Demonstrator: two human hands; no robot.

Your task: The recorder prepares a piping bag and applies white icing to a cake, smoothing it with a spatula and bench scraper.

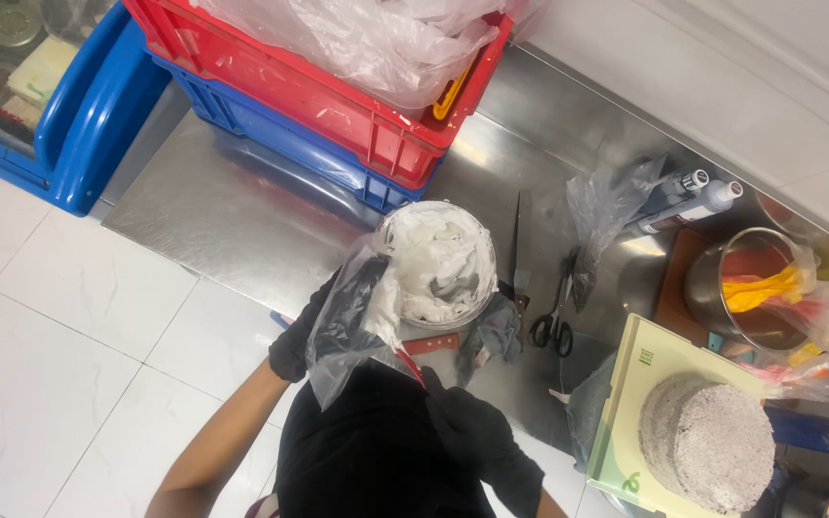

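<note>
Piping bag point(352, 326) is hanging from the gloved left hand point(311, 331), fingers clamping its plastic. Right hand point(472, 422) is gripping a red-handled spatula point(413, 364), fingers curling around it.

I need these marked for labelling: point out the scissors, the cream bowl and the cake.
Scissors point(556, 312), head view, on the blades just above the black handles.
Cream bowl point(441, 259), head view, on the white cream inside.
Cake point(707, 441), head view, on its grey top.
</note>
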